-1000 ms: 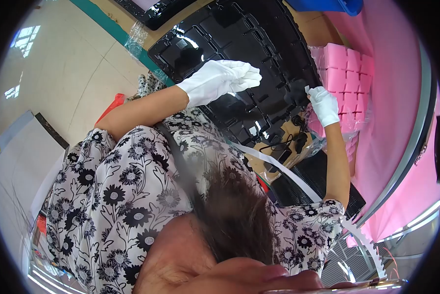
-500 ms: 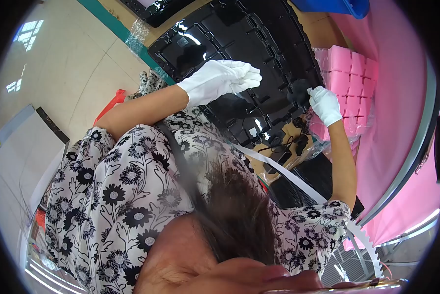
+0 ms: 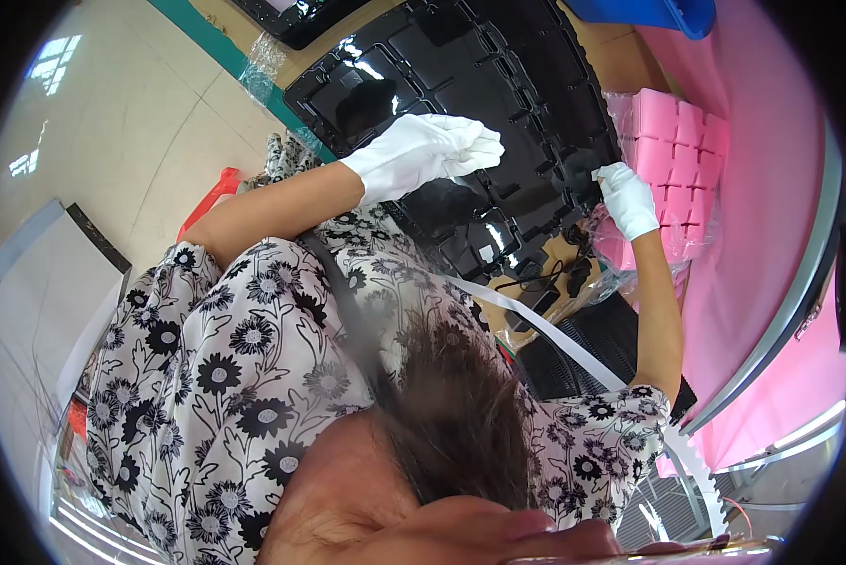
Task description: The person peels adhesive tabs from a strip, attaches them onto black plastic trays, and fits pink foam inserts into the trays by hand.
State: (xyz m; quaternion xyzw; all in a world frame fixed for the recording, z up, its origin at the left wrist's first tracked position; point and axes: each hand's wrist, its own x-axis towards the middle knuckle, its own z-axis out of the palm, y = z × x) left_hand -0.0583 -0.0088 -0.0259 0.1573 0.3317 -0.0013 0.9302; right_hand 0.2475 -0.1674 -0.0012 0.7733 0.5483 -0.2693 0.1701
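Note:
A large glossy black plastic tray (image 3: 413,52) with moulded compartments lies in front of me. My left hand (image 3: 432,153), in a white glove, is over the tray's near left part. Its fingers are stretched out side by side, and I see nothing held in it. Whether it touches the tray I cannot tell. My right hand (image 3: 627,200), also gloved in white, is at the tray's right edge. Its fingers are curled closed, with a small pale tip showing at the fingertips. What they grip is hidden.
Pink foam blocks (image 3: 682,155) in clear plastic wrap stand right of the tray. Black cables (image 3: 545,278) lie below the tray's near edge. A blue bin (image 3: 663,14) is at the top right. Another black tray (image 3: 296,21) sits at the top left.
Both hands stay almost where they were; the right hand has shifted very slightly. Dark reflections on the tray's surface have changed shape.

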